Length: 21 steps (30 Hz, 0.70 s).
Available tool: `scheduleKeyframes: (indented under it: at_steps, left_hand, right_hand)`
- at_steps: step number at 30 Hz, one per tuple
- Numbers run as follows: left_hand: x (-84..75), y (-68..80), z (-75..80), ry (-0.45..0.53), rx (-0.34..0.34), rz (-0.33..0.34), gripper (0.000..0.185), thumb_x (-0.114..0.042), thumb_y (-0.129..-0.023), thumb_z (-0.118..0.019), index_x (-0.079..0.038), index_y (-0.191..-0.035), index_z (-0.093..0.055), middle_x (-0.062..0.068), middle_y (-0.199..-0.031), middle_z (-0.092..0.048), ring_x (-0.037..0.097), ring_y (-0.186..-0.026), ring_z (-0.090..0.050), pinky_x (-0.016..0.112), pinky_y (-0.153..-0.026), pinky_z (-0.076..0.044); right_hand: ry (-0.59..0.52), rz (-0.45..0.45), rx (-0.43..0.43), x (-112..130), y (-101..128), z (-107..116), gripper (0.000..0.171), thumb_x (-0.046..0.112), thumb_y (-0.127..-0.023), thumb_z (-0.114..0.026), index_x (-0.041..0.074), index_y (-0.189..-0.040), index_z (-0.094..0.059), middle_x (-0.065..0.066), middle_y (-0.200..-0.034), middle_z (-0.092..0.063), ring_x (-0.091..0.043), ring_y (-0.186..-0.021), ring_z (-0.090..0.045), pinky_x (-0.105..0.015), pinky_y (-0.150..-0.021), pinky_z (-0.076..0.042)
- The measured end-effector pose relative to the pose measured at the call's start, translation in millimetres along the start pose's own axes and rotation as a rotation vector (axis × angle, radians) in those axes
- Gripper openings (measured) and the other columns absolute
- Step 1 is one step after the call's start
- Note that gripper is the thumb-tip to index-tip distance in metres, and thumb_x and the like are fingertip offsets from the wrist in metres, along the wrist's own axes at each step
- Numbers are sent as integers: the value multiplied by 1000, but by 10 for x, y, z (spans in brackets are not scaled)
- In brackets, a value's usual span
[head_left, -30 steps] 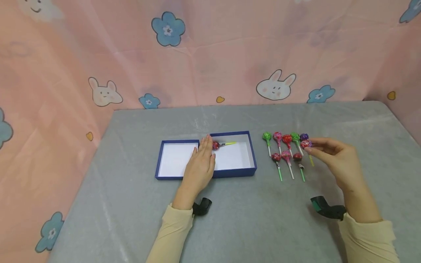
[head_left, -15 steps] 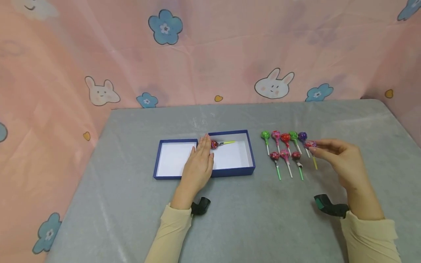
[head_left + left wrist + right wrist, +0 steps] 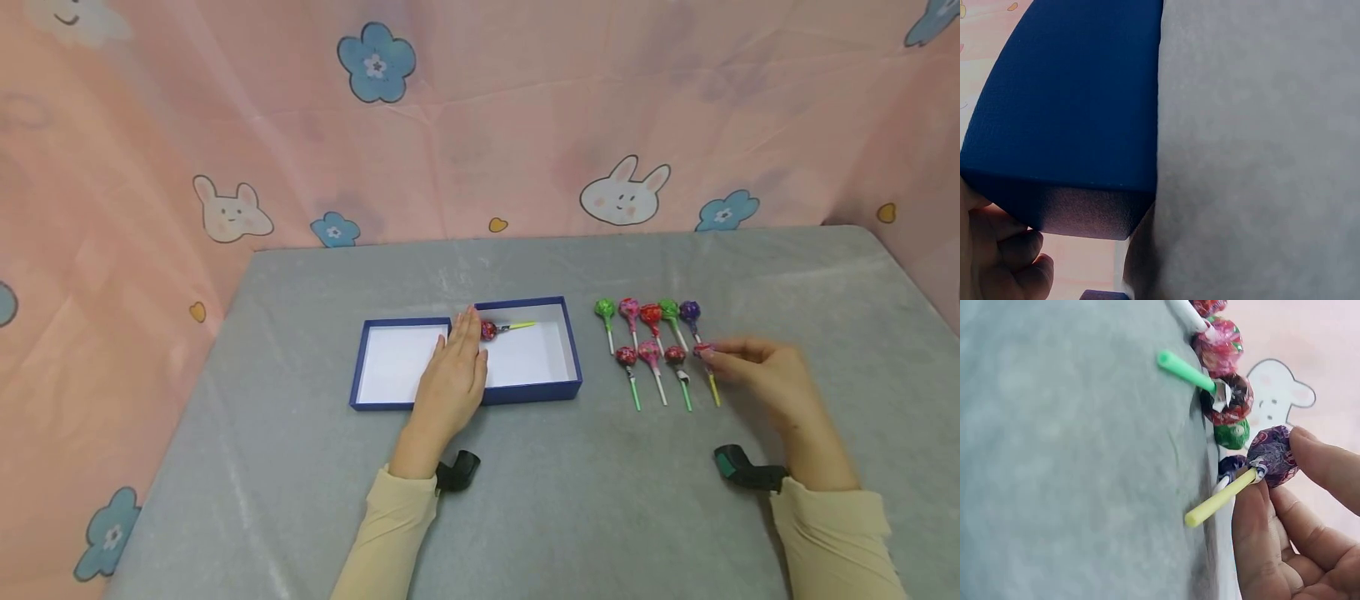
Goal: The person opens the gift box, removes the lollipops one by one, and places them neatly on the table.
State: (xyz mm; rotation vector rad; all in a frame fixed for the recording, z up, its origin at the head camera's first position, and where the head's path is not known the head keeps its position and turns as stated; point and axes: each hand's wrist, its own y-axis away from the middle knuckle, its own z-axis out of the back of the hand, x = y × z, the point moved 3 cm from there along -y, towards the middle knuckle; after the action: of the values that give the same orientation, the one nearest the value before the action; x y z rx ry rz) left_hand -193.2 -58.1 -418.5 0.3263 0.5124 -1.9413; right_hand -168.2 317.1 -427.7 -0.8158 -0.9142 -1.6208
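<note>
My right hand point(image 3: 772, 387) pinches the head of a lollipop point(image 3: 1272, 456) with a purple wrapper and a yellow stick, at the right end of the front row. In that row lie a red-wrapped lollipop point(image 3: 626, 356), a pink one point(image 3: 649, 352) and a dark red one point(image 3: 676, 356). My left hand point(image 3: 450, 379), its fingers straight, rests where a deeper blue box point(image 3: 534, 392) meets a shallower blue tray point(image 3: 381, 407), hiding part of both. Inside the deeper box is a lollipop point(image 3: 489, 331) with a yellow stick. A blue box wall point(image 3: 1072, 100) fills much of the left wrist view.
Behind the front row lie several more lollipops, among them a green one point(image 3: 604, 308) and a purple one point(image 3: 689, 311). The grey table point(image 3: 585, 500) backs onto a pink printed curtain point(image 3: 480, 117).
My right hand has brought the purple lollipop from near the back row toward me, into line with the front row. The left hand stays on the boxes.
</note>
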Motion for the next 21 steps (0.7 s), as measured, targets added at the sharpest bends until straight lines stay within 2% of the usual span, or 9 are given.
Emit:
scheduleKeyframes:
  at_steps: [3, 7, 10, 14, 17, 21]
  left_hand:
    - [-3, -1, -2, 0, 1, -1, 52, -19, -101, -39, 3, -146, -28, 13, -152, -26, 24, -140, -22, 48, -112, -20]
    - [0, 1, -5, -1, -5, -3, 51, -19, -101, -39, 3, -146, -28, 13, -152, -26, 24, -140, -23, 49, -111, -20]
    - [4, 1, -8, -4, -6, -3, 51, -18, -101, -39, 4, -146, -28, 13, -152, -26, 25, -140, -23, 49, -111, -21]
    - [6, 1, -11, -5, 1, 2, 51, -18, -101, -38, 3, -146, -28, 13, -152, -25, 23, -140, -23, 49, -111, -20]
    - [10, 1, -17, -5, 2, 4, 51, -18, -101, -39, 3, -146, -27, 13, -152, -25, 23, -140, -22, 49, -111, -20]
    - [8, 5, -16, -4, -2, 1, 51, -18, -101, -38, 3, -146, -28, 13, -152, -25, 23, -140, -22, 49, -111, -21]
  right_hand:
    - [-9, 5, 7, -47, -11, 13, 20, 25, -88, -68, 6, -95, -70, 20, -82, -64, 4, -74, -58, -13, -64, -45]
    - [24, -36, 28, -79, -18, 8, 25, 29, -87, -69, 6, -97, -70, 25, -80, -61, 5, -74, -58, -13, -66, -40]
    - [11, -56, 39, -82, -21, -5, 24, 28, -86, -70, 5, -96, -70, 25, -79, -62, 5, -72, -60, -13, -65, -42]
    - [11, -55, 40, -81, -23, -25, 33, 24, -88, -69, -5, -102, -67, 24, -77, -62, 3, -70, -62, -13, -62, -48]
    - [59, -55, 37, -80, -23, -38, 44, 26, -89, -66, -13, -110, -61, 23, -77, -61, 3, -69, -61, -14, -61, -48]
    - [123, -56, 45, -60, -9, -45, 49, 28, -90, -65, -15, -112, -60, 16, -78, -63, 1, -67, -62, -17, -60, -49]
